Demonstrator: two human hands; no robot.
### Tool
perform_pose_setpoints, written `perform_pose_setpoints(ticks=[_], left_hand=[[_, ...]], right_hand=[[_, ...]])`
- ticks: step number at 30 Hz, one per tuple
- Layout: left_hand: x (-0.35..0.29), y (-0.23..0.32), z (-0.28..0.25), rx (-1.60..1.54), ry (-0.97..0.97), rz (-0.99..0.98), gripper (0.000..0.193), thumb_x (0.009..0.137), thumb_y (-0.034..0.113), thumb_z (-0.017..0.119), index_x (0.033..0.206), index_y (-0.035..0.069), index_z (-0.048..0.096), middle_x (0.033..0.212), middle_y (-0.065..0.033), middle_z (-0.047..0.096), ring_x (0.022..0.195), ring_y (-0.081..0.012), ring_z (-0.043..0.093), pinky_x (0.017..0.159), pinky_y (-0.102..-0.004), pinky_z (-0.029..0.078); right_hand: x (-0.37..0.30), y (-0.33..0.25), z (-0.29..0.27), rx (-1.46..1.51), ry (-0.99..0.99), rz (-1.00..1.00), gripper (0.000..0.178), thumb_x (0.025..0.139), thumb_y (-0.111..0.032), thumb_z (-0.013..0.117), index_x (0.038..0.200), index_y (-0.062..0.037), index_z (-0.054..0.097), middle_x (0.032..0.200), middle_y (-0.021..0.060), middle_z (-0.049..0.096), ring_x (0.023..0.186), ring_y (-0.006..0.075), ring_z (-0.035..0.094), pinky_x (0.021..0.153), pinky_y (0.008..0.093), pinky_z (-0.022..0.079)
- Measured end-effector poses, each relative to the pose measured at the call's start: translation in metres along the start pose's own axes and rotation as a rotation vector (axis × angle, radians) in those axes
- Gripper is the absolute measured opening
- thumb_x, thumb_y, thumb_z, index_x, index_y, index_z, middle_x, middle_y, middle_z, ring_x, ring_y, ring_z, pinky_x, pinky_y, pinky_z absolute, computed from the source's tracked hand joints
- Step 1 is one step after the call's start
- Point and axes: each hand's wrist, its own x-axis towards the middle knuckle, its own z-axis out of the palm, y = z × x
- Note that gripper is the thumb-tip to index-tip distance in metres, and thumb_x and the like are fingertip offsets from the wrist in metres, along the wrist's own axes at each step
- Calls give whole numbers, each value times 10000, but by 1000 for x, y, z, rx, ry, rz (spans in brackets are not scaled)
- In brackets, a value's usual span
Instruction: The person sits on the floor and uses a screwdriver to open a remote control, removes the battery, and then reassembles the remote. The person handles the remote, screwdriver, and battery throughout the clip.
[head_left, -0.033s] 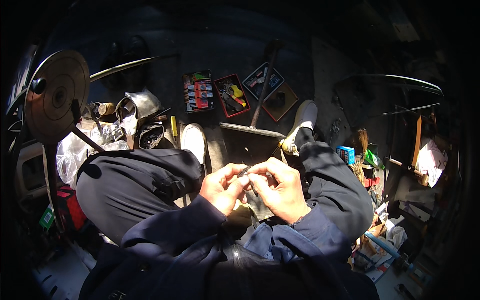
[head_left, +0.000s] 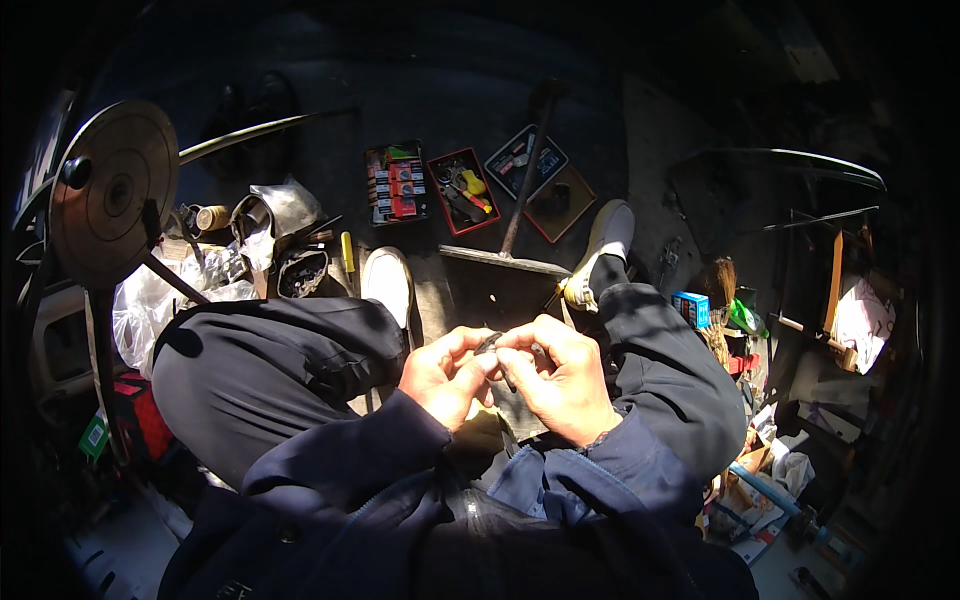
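Observation:
My left hand [head_left: 447,378] and my right hand [head_left: 562,382] meet in sunlight above my lap, fingertips nearly touching. Between the left thumb and fingers is a small dark piece [head_left: 489,343], mostly covered by them. My right thumb and fingers pinch a thin dark piece [head_left: 507,374] that pokes out below them. Whether these are two ends of one thing I cannot tell, and its kind is not plain. Both hands are closed, the fingers curled inward.
Ahead on the floor lie a tray of small boxes [head_left: 398,188], a red tray of tools [head_left: 448,165] and a T-shaped metal stand [head_left: 513,222]. A round metal disc [head_left: 112,195] stands at left, near plastic bags [head_left: 140,325]. A blue box [head_left: 691,309] and clutter lie right.

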Motion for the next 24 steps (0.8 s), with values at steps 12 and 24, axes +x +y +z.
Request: perform_pose_setpoints(ticks=[12, 24], left_hand=[[0, -2, -1, 6, -27, 38, 268, 995, 79, 605, 1244, -21, 599, 934, -66, 708, 639, -101, 638, 530, -195, 428], [-2, 8, 0, 2, -17, -32, 212, 1012, 70, 567, 1196, -28, 610, 925, -86, 679, 653, -108, 602, 605, -247, 521]], right_hand=[[2, -1, -3, 303, -90, 297, 50, 902, -32, 696, 929, 6, 677, 829, 34, 694, 749, 67, 633, 667, 208, 492], [1, 7, -9, 286, 23, 213, 61, 904, -32, 703, 928, -26, 648, 798, -37, 633, 658, -2, 518, 590, 171, 417]])
